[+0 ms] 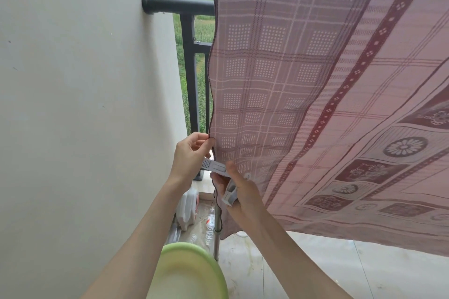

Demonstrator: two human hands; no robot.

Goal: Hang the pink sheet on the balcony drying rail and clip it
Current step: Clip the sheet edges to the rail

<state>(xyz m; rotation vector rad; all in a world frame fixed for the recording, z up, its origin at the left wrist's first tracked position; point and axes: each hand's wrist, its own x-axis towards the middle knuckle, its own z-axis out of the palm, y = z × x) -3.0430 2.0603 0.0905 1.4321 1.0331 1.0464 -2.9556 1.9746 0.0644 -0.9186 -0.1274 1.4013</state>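
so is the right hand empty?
No, the right hand holds a white clothes clip at the pink sheet edge, which the left hand pinches.

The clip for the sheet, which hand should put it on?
Probably the right hand: it already holds the white clip against the pink sheet. The left hand is busy pinching the sheet's edge.

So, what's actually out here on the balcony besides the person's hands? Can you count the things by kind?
Pink sheet: 1
White clip: 1, held by the right hand, with the left hand pinching the sheet's edge
Green basin: 1
White jug: 1
Black railing: 1
Total: 5
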